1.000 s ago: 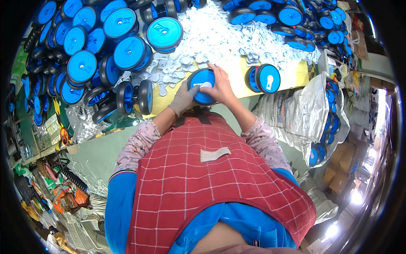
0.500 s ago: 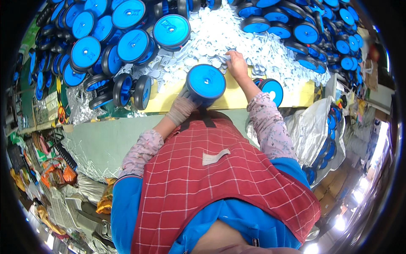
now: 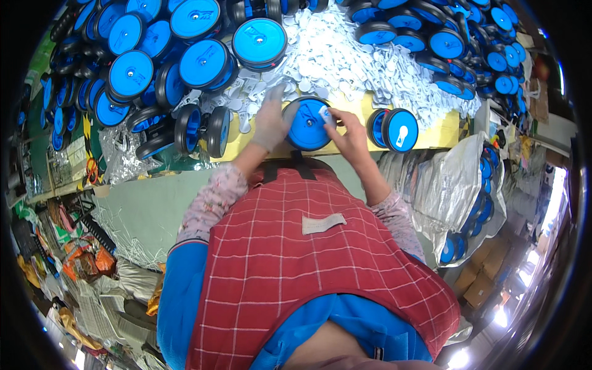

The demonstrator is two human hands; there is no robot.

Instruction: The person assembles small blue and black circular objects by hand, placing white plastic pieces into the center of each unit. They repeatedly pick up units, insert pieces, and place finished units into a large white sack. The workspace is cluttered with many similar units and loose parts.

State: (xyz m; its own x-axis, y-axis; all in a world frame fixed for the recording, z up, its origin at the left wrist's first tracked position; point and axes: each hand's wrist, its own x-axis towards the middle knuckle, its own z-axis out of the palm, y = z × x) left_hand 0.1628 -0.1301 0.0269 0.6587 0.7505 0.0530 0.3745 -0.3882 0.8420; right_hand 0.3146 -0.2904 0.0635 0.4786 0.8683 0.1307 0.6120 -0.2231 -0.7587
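Note:
A blue wheel with a black tyre [image 3: 308,132] lies face up in front of me at the near edge of the yellow board. My left hand [image 3: 270,123], in a pale glove, is at its left side, fingers stretched and somewhat blurred, the thumb by the rim. Over the wheel's right part, my right hand [image 3: 350,137] pinches a small white piece [image 3: 325,114] between thumb and finger. Just right of that hand stands a wheel pair [image 3: 401,131] with a white keyhole-shaped piece on its blue face.
Behind the hands spreads a heap of loose white pieces [image 3: 333,55] on the yellow board [image 3: 361,106]. Blue-and-black wheels [image 3: 202,63] pile up at the back left, and more wheels [image 3: 447,44] at the back right. A white sack [image 3: 453,179] with wheels inside stands at the right.
My right hand has come back from the white heap with a small white piece to the wheel. My left hand has shifted up along the wheel's left side.

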